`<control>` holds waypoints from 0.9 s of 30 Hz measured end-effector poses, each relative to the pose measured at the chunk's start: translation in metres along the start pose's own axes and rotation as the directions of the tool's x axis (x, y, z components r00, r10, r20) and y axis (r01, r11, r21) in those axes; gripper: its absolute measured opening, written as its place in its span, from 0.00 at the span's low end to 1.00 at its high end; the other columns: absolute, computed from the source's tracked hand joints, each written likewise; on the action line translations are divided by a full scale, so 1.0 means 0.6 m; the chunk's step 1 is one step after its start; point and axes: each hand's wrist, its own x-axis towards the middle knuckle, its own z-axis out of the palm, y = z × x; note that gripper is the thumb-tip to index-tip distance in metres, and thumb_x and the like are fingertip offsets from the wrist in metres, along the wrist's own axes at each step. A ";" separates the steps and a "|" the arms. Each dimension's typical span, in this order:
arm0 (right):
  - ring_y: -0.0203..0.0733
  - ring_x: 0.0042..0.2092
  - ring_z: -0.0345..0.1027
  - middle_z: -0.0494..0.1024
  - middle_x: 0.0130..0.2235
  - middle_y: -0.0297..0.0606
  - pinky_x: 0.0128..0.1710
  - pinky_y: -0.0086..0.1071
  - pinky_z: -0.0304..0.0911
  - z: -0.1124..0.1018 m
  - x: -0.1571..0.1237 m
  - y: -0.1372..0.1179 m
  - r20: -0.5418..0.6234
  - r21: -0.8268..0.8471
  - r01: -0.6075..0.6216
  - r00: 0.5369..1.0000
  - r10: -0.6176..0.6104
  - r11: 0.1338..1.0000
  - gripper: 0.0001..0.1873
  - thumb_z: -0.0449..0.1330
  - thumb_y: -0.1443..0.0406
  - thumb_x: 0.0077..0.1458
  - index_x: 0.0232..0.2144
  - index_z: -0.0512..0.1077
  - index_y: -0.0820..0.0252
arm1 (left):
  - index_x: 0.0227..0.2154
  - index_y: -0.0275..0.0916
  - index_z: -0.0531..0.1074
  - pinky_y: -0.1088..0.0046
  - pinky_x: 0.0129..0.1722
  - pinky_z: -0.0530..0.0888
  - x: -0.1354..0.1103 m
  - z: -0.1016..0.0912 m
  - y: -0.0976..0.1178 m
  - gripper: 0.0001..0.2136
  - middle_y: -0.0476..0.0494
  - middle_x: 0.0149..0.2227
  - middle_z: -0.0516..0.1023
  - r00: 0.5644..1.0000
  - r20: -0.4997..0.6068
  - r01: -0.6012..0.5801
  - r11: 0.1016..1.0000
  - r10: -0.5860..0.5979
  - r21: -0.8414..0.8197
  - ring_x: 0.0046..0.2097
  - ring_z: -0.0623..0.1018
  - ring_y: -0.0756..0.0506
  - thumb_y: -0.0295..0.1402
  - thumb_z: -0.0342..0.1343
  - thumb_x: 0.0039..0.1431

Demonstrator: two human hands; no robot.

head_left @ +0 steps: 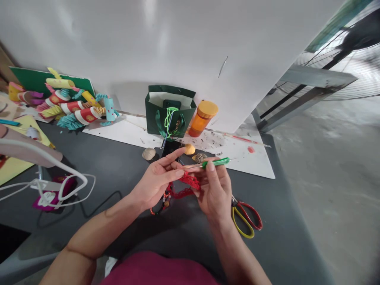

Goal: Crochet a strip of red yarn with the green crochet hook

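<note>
Right fingers pinch a green-handled crochet hook, its shaft pointing toward 9 o'clock at the left fingers, which hold red crochet lace.

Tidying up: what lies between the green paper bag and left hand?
Head view: a black flat object, perhaps a phone, between the bag and left hand.

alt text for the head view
The right hand holds a green-handled crochet hook to red crochet work held by the left hand over a dark table. Red-and-yellow scissors lie nearby and a green paper bag stands behind.
</note>
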 end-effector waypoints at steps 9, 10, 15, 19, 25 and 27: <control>0.45 0.43 0.86 0.89 0.45 0.40 0.40 0.37 0.81 0.003 -0.005 -0.001 0.228 -0.359 0.582 0.813 -0.536 0.730 0.13 0.64 0.73 0.63 0.46 0.79 0.51 | 0.49 0.48 0.84 0.80 0.39 0.74 0.000 0.004 -0.013 0.24 0.55 0.28 0.81 0.994 -0.079 -0.075 0.997 0.072 -0.027 0.32 0.78 0.55 0.28 0.78 0.46; 0.46 0.44 0.86 0.89 0.45 0.40 0.40 0.37 0.81 0.002 -0.005 0.000 0.242 -0.380 0.618 0.784 -0.571 0.688 0.14 0.65 0.74 0.61 0.46 0.79 0.52 | 0.48 0.47 0.84 0.80 0.38 0.74 0.000 0.005 -0.012 0.24 0.55 0.26 0.79 0.995 -0.077 -0.066 0.997 0.064 -0.035 0.30 0.77 0.56 0.28 0.78 0.46; 0.44 0.38 0.86 0.89 0.40 0.38 0.36 0.36 0.82 0.003 -0.014 -0.005 0.063 -0.382 0.374 0.923 -0.380 0.845 0.08 0.62 0.70 0.66 0.43 0.78 0.53 | 0.48 0.47 0.85 0.82 0.36 0.73 0.003 0.000 -0.006 0.24 0.58 0.23 0.75 0.999 -0.053 -0.016 0.998 0.012 -0.066 0.28 0.74 0.57 0.27 0.78 0.46; 0.42 0.29 0.84 0.87 0.33 0.36 0.25 0.31 0.77 0.002 -0.009 -0.013 -0.082 -0.201 0.153 0.982 -0.172 0.968 0.03 0.59 0.61 0.69 0.41 0.72 0.52 | 0.48 0.46 0.85 0.79 0.41 0.75 0.005 -0.006 -0.003 0.23 0.56 0.27 0.78 0.999 -0.036 0.008 0.999 -0.010 -0.052 0.32 0.77 0.55 0.28 0.77 0.47; 0.44 0.28 0.81 0.83 0.26 0.32 0.25 0.33 0.75 0.000 0.004 -0.005 -0.037 0.041 -0.066 0.997 0.068 0.997 0.10 0.62 0.54 0.66 0.37 0.73 0.52 | 0.46 0.47 0.85 0.74 0.46 0.77 0.003 -0.003 -0.005 0.21 0.53 0.31 0.82 0.998 0.055 0.003 1.000 -0.003 -0.002 0.36 0.81 0.52 0.28 0.77 0.47; 0.41 0.27 0.80 0.84 0.28 0.32 0.24 0.32 0.75 0.001 -0.001 -0.001 -0.034 -0.015 -0.034 0.999 0.034 0.999 0.09 0.65 0.55 0.65 0.38 0.74 0.53 | 0.47 0.49 0.85 0.73 0.47 0.77 0.002 -0.002 -0.007 0.22 0.52 0.34 0.84 0.998 0.058 0.000 1.000 0.000 0.003 0.38 0.82 0.51 0.28 0.77 0.47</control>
